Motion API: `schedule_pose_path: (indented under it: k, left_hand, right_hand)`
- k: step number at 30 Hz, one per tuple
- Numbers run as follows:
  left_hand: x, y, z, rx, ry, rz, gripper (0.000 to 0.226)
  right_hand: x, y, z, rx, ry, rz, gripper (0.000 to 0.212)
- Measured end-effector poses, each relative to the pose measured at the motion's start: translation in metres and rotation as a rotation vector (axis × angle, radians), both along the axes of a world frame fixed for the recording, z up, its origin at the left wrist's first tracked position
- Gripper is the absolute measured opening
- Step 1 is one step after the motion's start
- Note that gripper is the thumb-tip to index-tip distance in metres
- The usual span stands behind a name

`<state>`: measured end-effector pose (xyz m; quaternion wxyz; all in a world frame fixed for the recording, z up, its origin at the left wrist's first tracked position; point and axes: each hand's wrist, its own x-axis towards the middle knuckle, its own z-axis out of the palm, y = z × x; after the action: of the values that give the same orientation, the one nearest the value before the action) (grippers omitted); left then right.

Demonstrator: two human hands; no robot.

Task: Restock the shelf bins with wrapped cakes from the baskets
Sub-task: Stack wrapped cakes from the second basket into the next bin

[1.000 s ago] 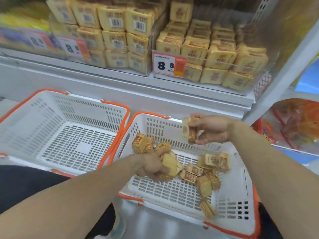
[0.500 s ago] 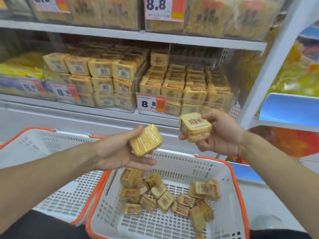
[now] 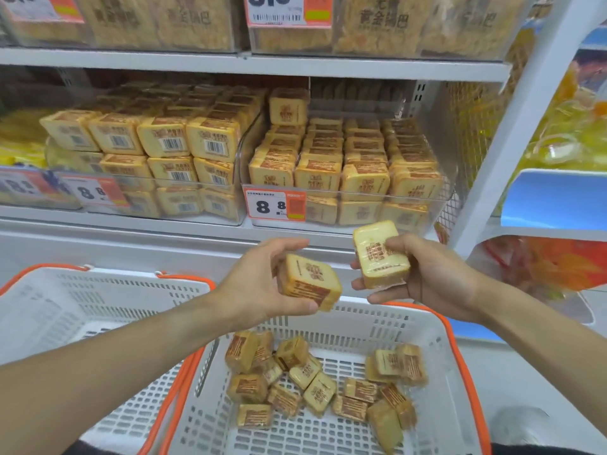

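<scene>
My left hand (image 3: 259, 284) grips one wrapped yellow cake (image 3: 308, 287) above the right basket (image 3: 453, 382). My right hand (image 3: 430, 277) holds a small stack of wrapped cakes (image 3: 381, 257) just to its right, level with the shelf edge. Several loose cakes (image 3: 315, 382) lie on the floor of the right basket. Behind the hands, a clear shelf bin (image 3: 441, 192) holds rows of the same cakes, with one cake (image 3: 288, 106) standing on top at the back. A second bin to the left (image 3: 241, 152) is stacked with cakes showing barcodes.
The left white basket with orange rim (image 3: 65, 310) has no cakes in it. Price tags reading 8.8 (image 3: 274, 205) hang on the shelf front. A white upright post (image 3: 512, 126) bounds the shelf on the right; bagged snacks (image 3: 565, 126) sit beyond it. The upper shelf (image 3: 361, 67) holds other packs.
Both hands rose from the basket toward the shelf, each carrying cakes. The left hand turned its cake so the printed face shows, and the view tilted up.
</scene>
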<state>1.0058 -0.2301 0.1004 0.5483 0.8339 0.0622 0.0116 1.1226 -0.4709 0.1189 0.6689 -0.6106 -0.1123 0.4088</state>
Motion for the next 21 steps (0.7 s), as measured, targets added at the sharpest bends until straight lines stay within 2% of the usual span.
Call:
schedule_pose_path:
  k: [4,6,10,15,17,19,21]
  left_hand:
    - [0.005,0.002,0.0,0.245,-0.059,-0.121,0.072]
    - [0.005,0.0,-0.001,0.267,-0.072,-0.162,0.067]
    - [0.004,0.0,-0.001,0.122,0.005,-0.194,0.067]
    - [0.004,0.01,0.001,-0.181,0.162,-0.172,0.081]
    - [0.004,0.014,0.0,-0.288,0.219,-0.173,0.086]
    - [0.005,0.015,-0.001,-0.357,0.237,-0.191,0.089]
    - [0.006,0.013,0.0,-0.468,0.261,-0.19,0.08]
  right_hand:
    - [0.0,0.002,-0.001,-0.009,-0.026,0.001,0.038]
    - [-0.001,0.004,-0.002,-0.006,-0.083,0.014,0.04]
    - [-0.004,0.011,-0.004,-0.01,-0.184,0.001,0.046]
    - [-0.004,0.018,-0.009,-0.073,-0.247,-0.088,0.072]
    - [-0.002,0.017,-0.008,-0.077,-0.255,-0.112,0.063]
    - [0.002,0.015,-0.006,-0.066,-0.251,-0.135,0.042]
    - [0.005,0.012,-0.003,-0.051,-0.228,-0.147,0.032]
